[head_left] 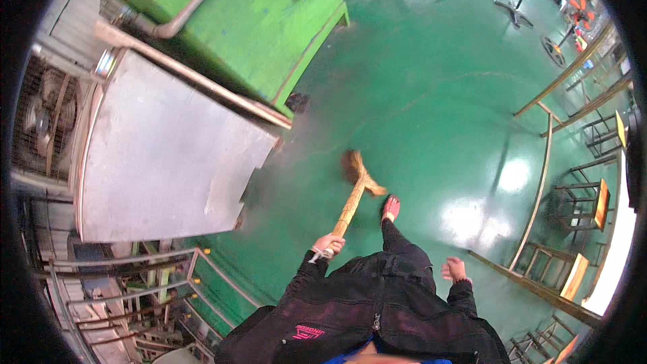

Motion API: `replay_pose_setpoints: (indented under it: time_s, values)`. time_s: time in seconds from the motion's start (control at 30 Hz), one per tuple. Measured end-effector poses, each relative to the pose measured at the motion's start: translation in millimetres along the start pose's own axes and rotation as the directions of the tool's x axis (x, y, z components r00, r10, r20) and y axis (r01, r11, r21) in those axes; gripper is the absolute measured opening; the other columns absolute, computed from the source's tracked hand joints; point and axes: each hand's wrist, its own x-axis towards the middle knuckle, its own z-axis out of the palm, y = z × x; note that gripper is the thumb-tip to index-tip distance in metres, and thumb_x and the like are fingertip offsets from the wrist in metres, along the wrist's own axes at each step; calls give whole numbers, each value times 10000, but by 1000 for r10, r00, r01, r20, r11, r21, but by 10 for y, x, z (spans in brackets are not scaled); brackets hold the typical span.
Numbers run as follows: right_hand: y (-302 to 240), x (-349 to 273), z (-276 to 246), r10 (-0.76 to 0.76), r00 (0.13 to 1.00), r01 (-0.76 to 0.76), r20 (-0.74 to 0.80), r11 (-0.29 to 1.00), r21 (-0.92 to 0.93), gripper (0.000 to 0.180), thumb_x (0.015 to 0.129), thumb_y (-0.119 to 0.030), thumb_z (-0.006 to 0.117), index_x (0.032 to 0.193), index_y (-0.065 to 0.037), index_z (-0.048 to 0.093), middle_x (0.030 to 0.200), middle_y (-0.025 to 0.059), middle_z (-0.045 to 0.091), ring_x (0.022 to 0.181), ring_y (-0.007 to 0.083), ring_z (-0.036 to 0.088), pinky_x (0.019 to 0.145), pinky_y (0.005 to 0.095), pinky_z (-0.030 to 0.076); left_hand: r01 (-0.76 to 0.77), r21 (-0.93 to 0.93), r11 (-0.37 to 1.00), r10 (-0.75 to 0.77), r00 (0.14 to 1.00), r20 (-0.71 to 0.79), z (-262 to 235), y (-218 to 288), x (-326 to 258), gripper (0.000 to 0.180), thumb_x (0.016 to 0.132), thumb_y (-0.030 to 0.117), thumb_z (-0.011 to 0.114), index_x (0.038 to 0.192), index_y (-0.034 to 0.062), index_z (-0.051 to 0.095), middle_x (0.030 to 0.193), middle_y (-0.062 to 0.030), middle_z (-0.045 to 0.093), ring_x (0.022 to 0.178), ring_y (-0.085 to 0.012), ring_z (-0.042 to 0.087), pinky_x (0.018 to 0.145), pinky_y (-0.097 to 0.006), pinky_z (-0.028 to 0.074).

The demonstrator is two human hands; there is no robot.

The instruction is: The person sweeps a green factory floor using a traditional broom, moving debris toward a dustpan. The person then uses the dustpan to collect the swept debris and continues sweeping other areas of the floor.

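The left hand (328,243) is closed round the top end of a broom (352,192), whose pale handle slants down to the bristle head resting on the green floor (431,94), just beside a red shoe (390,207). The right hand (454,269) hangs free at the side, fingers loosely curled and holding nothing (well apart from the broom). A steel cabinet (162,162) stands near on the left
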Motion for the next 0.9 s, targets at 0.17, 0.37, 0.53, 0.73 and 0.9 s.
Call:
replay_pose_setpoints:
  time_s: [0.17,0.37,0.53,0.73,0.9]
  values:
    - [-1641,315,-143,-248,969,248,13,969,-10,330,793,-74,408,1115,-50,476,778,99,590,571,150,571,446,261,464,-26,85,996,26,1000,-4,852,860,53,235,724,-43,533,918,-20,402,587,-18,426,407,-57,408,329,-170,355]
    - [-2335,522,-358,-336,939,323,68,934,154,350,838,-181,440,1160,-46,422,862,121,582,654,178,577,513,264,477,-405,690,600,559,829,0,1456,1480,51,768,630,-44,589,1286,62,202,633,-83,529,467,-160,534,403,-282,436]
    - [-1868,530,-334,-48,996,64,-77,973,220,351,789,-152,472,1117,-30,451,813,119,596,601,178,575,440,274,457,-117,898,425,681,695,-232,1662,2249,390,639,605,0,615,1193,8,366,582,-105,555,429,-176,539,373,-298,414]
    - [-2002,603,700,130,990,-117,-53,974,193,343,791,-152,467,1111,-31,456,829,128,589,635,188,578,484,287,469,98,871,481,345,892,-291,2070,3566,838,188,653,-59,574,783,5,454,504,-30,441,348,-113,425,315,-253,348]
    - [-2929,744,1431,100,994,-87,-39,963,255,336,792,-153,463,1106,-32,460,843,136,584,663,197,579,520,298,479,103,442,891,-28,985,-172,2650,4359,984,239,738,-48,538,874,56,372,571,10,392,372,-40,365,298,-179,292]
